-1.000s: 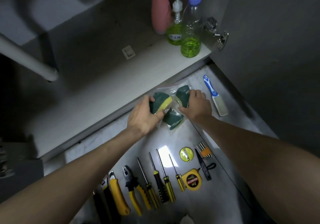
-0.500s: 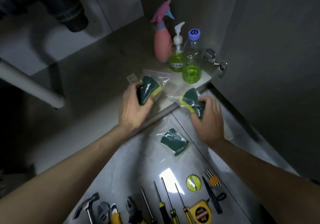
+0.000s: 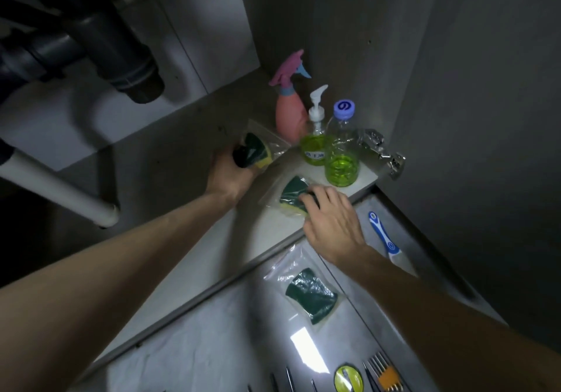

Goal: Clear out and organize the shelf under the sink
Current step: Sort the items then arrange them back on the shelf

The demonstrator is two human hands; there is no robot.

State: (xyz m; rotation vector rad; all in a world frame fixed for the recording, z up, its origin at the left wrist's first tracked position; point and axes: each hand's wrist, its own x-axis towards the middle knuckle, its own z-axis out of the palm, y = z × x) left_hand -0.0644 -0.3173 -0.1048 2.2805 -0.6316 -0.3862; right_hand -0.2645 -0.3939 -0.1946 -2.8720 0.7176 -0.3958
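Observation:
My left hand (image 3: 229,176) grips a bagged green-and-yellow sponge (image 3: 253,150) over the cabinet shelf (image 3: 170,179), just left of the bottles. My right hand (image 3: 334,221) holds a second bagged sponge (image 3: 291,194) down on the shelf near its front edge, fingers curled over its right end. A third bagged sponge (image 3: 311,296) lies on the grey floor (image 3: 197,346) in front of the cabinet.
A pink spray bottle (image 3: 288,115), a green pump bottle (image 3: 314,142) and a clear bottle of green liquid (image 3: 341,154) stand at the shelf's right back corner. A dark drain pipe (image 3: 121,57) and white pipe (image 3: 60,194) hang left. A blue-white brush (image 3: 385,239) and tools lie on the floor.
Both hands have moved forward from the floor edge onto the shelf, each carrying a bagged sponge. The right sponge now rests on the shelf surface. The view tilted up.

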